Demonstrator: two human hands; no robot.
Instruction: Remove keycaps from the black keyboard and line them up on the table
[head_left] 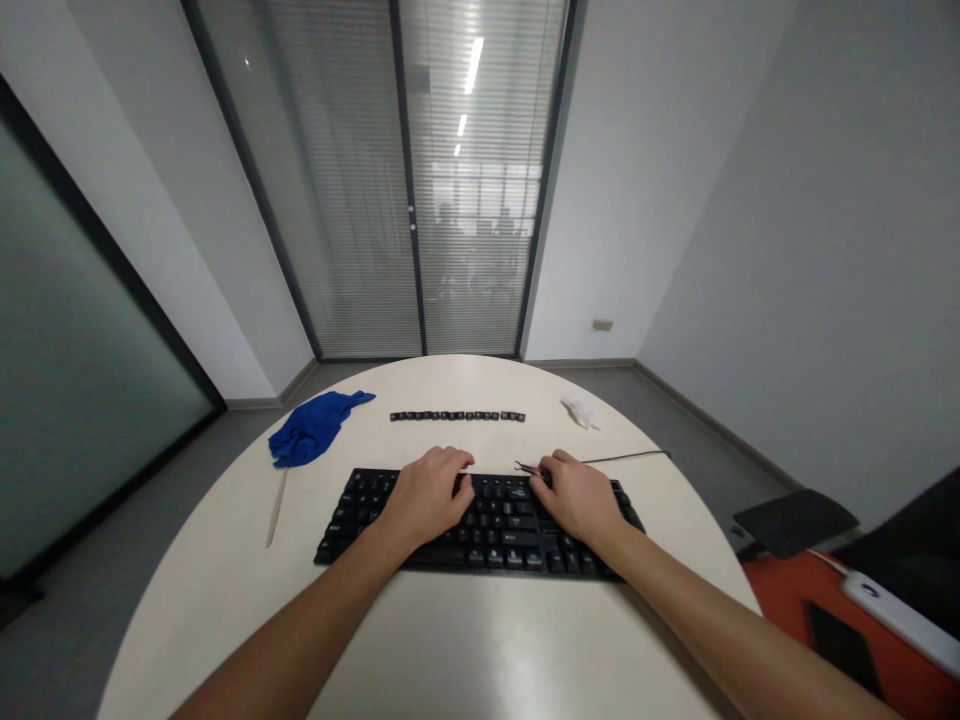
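A black keyboard (517,555) lies across the table in front of me, with a row of loose black keycaps (457,415) lined up behind it. My left hand (431,490) rests over the keyboard's left-middle part, its thumb and forefinger apart with nothing seen between them. Over the right part, my right hand (577,490) is closed around a thin dark tool that looks like tweezers (526,467). The tips of this tool point left, close to the keyboard's back edge. Both hands hide many keys beneath them.
On the left of the round table (480,640) lie a crumpled blue cloth (315,425) and a pale stick (276,510) reaching under it. White crumpled tissue (581,412) sits at the back right. The keyboard cable (630,457) runs off the right edge. An orange seat (787,590) holds a white power strip (892,615).
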